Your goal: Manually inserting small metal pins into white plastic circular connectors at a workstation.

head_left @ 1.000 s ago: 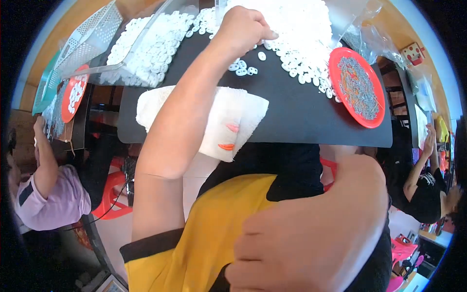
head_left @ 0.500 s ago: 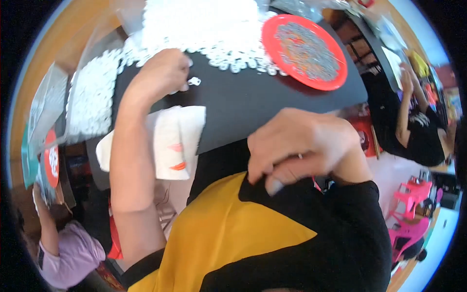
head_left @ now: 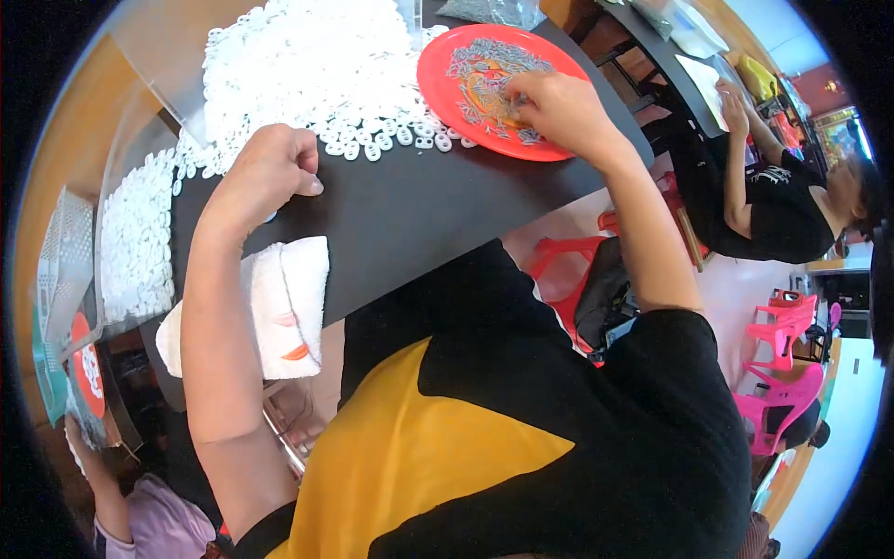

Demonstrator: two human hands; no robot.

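Observation:
My left hand (head_left: 272, 170) rests as a loose fist on the black table (head_left: 419, 210), at the near edge of a big heap of small white plastic rings (head_left: 307, 70); whether it holds one I cannot tell. My right hand (head_left: 557, 107) reaches onto a red plate (head_left: 447, 65) and pinches among the small grey metal pieces (head_left: 484, 61) spread over it. My left forearm lies over a folded white cloth (head_left: 289, 307) at the table's near edge.
More white rings fill a clear tray (head_left: 135, 242) at the left. A person in black (head_left: 773, 210) sits at another table to the right, pink chairs (head_left: 792, 373) behind them. Another person in a lilac top (head_left: 158, 522) is at the lower left.
My right hand rose from my chest and went out to the red plate. My left hand drew back from the white heap to its near edge. The view swung right.

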